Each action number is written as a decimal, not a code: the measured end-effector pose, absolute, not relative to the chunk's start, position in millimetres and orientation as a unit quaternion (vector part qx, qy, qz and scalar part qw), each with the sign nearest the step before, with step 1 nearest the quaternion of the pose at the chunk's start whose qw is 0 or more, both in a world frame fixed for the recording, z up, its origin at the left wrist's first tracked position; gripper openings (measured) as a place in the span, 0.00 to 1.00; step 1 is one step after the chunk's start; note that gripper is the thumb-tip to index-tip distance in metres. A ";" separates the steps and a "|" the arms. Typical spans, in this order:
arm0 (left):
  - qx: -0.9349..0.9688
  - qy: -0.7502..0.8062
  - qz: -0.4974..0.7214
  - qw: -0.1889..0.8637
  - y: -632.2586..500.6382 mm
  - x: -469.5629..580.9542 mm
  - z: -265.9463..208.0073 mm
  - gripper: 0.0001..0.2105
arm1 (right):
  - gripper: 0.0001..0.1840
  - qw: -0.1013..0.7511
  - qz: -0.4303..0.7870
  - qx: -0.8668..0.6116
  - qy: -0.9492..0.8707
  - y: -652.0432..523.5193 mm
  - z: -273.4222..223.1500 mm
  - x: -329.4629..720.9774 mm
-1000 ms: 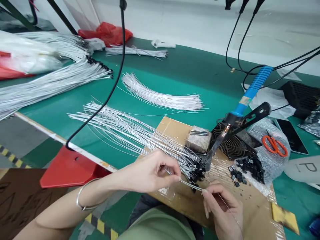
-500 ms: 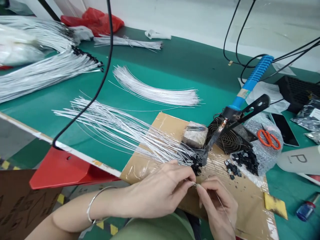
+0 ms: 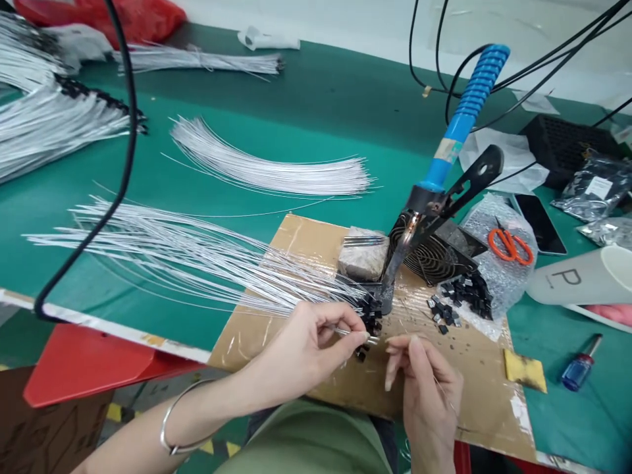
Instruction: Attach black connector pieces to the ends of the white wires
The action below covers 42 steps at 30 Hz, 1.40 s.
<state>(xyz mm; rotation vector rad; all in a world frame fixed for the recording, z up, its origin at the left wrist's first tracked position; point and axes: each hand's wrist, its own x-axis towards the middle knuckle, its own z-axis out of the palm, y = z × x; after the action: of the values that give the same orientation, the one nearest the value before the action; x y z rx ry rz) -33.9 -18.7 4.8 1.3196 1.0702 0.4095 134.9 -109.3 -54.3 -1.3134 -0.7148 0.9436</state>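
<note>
My left hand [image 3: 328, 342] pinches a white wire, its bare silvery end poking out past the fingertips. Just behind those fingers lies a pile of white wires [image 3: 212, 257] with black connectors [image 3: 371, 316] at their right ends. To the right, my right hand [image 3: 427, 375] is closed on a thin silvery strand, which looks like solder wire [image 3: 447, 397] and runs down across the palm. A small gap parts the two hands. Beyond them a soldering iron [image 3: 457, 125] with a blue handle stands clamped, tip down, next to the connectors.
Under my hands is a cardboard sheet [image 3: 494, 401]. A pale block [image 3: 363, 253], a black fan [image 3: 429, 260], loose black pieces [image 3: 469, 294] and orange scissors [image 3: 510, 246] lie around the iron. A yellow sponge [image 3: 524, 370] and screwdriver [image 3: 582, 364] are rightward. A black cable [image 3: 129, 131] hangs at left.
My hands, close together at the fingertips before, have moved apart. The left hand is raised nearer the black connectors. The whole view has shifted, so the bench appears further left.
</note>
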 end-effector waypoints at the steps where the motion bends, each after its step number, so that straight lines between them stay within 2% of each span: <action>1: 0.580 0.473 0.181 0.638 -18.6 -33.5 4.3 0.13 | 0.17 0.632 0.424 -0.573 -0.304 -109.4 -51.8 131.9; 17: 0.567 0.446 0.241 0.650 -18.7 -30.1 3.7 0.10 | 0.09 0.631 0.521 -0.530 -0.224 -105.1 -35.5 109.7; 26: 0.600 0.460 0.234 0.611 -24.6 -30.2 7.2 0.12 | 0.15 0.619 0.566 -0.522 -0.151 -101.4 -24.6 107.8; 33: 0.626 0.457 0.235 0.587 -26.5 -30.7 -1.5 0.12 | 0.08 0.624 0.582 -0.488 -0.186 -102.4 -41.6 114.8; 42: 0.651 0.443 0.236 0.569 -32.1 -32.1 -2.0 0.11 | 0.07 0.613 0.615 -0.457 -0.194 -101.9 -50.7 122.2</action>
<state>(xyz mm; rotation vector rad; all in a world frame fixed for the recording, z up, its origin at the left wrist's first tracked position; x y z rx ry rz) -32.1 -32.1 -2.0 1.5286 1.0413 0.5542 122.2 -101.9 -50.7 -1.0537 -0.4465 1.4190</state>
